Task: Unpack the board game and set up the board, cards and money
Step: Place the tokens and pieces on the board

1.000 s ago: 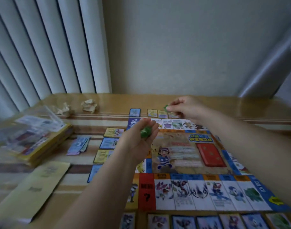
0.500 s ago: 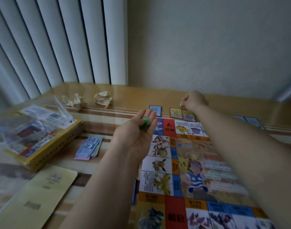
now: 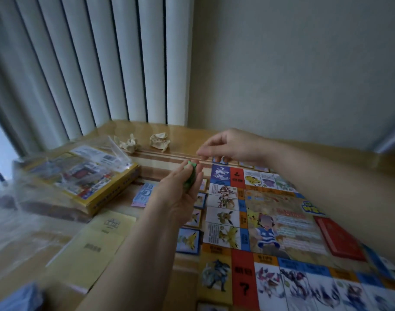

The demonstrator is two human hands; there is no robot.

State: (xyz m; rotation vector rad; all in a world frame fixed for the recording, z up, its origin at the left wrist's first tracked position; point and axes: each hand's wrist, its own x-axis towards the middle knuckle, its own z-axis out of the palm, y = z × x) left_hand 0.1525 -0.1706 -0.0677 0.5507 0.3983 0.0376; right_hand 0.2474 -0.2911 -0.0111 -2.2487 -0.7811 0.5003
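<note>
Vertical blinds (image 3: 91, 63) and a plain wall are seen behind a wooden surface (image 3: 187, 134), on which the board (image 3: 270, 221) is already laid open and flat. Property cards (image 3: 189, 241) are ranged along its left edge, and more lie at its far edge. A red deck (image 3: 340, 241) is set on the board's middle. The money (image 3: 144, 194) is stacked just left of the board, between it and the yellow box (image 3: 84, 187), which is covered by a loose plastic bag. Two crumpled papers (image 3: 160, 141) and a leaflet (image 3: 97, 243) lie apart from the play area.

A small heap of green pieces (image 3: 188, 176) is cupped in the left hand (image 3: 178, 203), whose fingers are curled round it above the board's far left corner. The right hand (image 3: 232, 147) is held just beyond, its thumb and forefinger brought together close to the heap. Whether a piece is pinched between them cannot be told.

The step is judged to be the setting-out of these pieces, drawn one at a time from the palm. The left palm should be kept level and cupped, so that nothing is spilled onto the cards below. Only one piece should be pinched at a time, lifted clear of the heap, and set down without the far cards being nudged out of line.
</note>
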